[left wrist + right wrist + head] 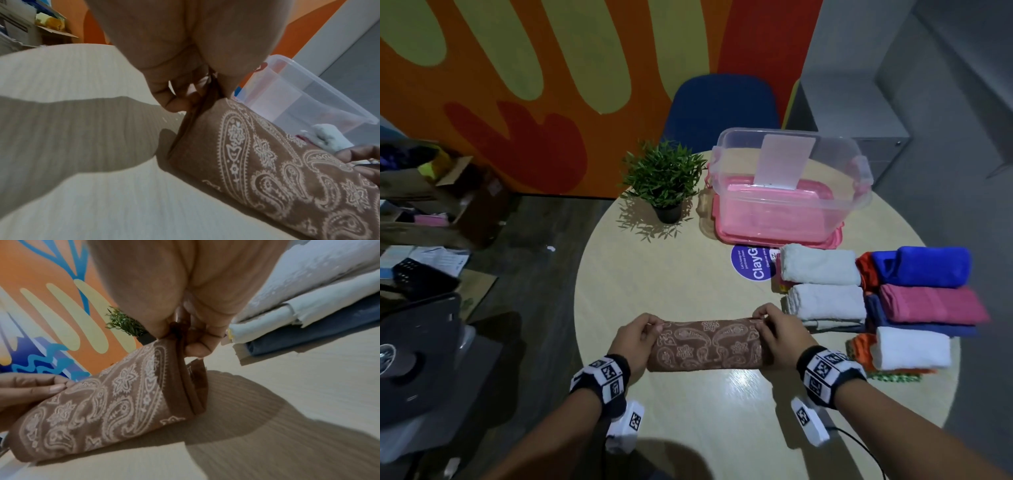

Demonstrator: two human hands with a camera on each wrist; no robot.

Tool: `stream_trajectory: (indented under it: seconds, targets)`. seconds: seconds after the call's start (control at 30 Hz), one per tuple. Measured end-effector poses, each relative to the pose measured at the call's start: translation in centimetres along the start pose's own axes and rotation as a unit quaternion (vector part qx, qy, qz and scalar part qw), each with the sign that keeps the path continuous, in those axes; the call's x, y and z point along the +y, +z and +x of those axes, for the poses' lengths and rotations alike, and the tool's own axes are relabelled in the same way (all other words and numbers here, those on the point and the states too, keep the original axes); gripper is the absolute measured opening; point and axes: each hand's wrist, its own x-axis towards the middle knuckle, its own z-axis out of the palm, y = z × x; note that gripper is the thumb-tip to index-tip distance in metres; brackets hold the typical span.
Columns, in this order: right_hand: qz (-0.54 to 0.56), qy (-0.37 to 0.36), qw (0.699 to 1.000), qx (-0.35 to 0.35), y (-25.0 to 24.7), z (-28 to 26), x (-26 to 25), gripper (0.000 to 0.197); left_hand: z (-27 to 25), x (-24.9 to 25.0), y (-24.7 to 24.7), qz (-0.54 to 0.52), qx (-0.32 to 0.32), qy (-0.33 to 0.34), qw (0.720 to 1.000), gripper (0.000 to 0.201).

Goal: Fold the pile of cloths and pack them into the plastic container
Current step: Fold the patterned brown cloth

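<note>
A brown paisley cloth lies folded into a narrow band near the front of the round table. My left hand pinches its far left corner, and my right hand pinches its far right corner. Both far corners are lifted a little; the near edge rests on the table. The clear plastic container stands open at the back right with a pink lid inside and under it. Folded cloths in white, blue, pink and orange are stacked to the right.
A small potted plant stands at the back, left of the container. A round purple sticker lies between container and cloth stacks. A blue chair is behind the table. Boxes and clutter fill the floor at left.
</note>
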Motion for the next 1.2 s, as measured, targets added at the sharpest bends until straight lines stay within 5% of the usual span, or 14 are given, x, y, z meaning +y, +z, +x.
stream_trajectory:
  seconds: [0.27,0.37,0.43,0.53,0.67,0.73,0.93,1.1,1.2]
  targets:
    - [-0.033,0.011,0.997,0.068,1.3,1.6,-0.2,0.026,3.3,-0.8,0.4,0.010,0.023,-0.020,0.999,0.017]
    - [-0.077,-0.067,0.990,0.100,1.8,0.5,-0.4,0.035,3.0,-1.3,0.3,0.121,0.072,0.083,0.987,0.023]
    - [-0.116,-0.147,0.980,0.067,2.7,-0.9,-1.0,0.032,2.1,-1.2,0.6,0.237,0.041,0.181,0.953,0.024]
    - [-0.204,-0.204,0.954,-0.082,4.3,-2.7,-1.5,0.036,1.2,-1.2,1.3,0.361,-0.080,0.243,0.897,0.033]
    - [-0.301,-0.129,0.938,-0.114,5.0,-1.8,-1.9,0.061,0.4,-2.2,0.6,0.436,-0.078,0.141,0.885,0.055]
    - [-0.303,-0.126,0.938,-0.111,5.2,-1.0,-3.3,0.073,-0.9,-2.1,0.6,0.443,-0.072,0.115,0.886,0.049]
    - [-0.290,-0.234,0.919,-0.130,7.2,-1.1,-5.1,0.068,-4.7,-1.6,1.8,0.468,-0.107,0.140,0.866,0.060]
    - [-0.341,-0.214,0.891,-0.208,7.5,-2.3,-3.7,0.096,-6.1,-2.1,2.2,0.438,-0.162,0.162,0.869,0.069]
    - [-0.354,-0.220,0.885,-0.210,7.6,-3.6,-2.4,0.071,-6.5,-2.8,2.2,0.467,-0.218,0.190,0.835,0.076]
